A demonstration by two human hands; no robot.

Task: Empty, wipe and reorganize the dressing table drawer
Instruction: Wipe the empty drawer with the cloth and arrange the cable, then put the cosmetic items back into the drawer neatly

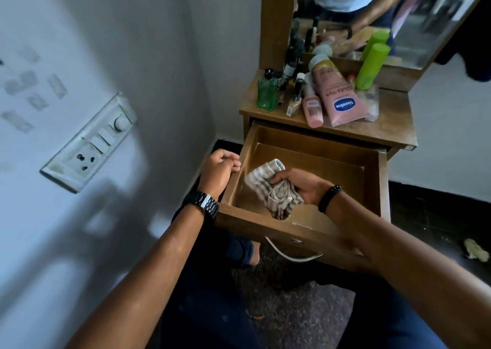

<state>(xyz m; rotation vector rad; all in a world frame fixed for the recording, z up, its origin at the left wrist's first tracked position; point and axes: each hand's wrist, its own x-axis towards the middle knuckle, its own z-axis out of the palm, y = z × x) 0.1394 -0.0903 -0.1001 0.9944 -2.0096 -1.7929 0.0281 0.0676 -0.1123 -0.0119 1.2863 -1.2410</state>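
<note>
Striped cloth bunched under right hand, inside open drawer

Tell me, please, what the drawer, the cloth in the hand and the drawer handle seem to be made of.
Drawer: wood or wood laminate, brown with a dull sheen; faint grain shows.
Cloth, which the right hand grips: soft woven fabric, probably cotton, beige with stripes, crumpled in folds.
Drawer handle: likely metal, a silvery curved bar with bright reflections.
</note>
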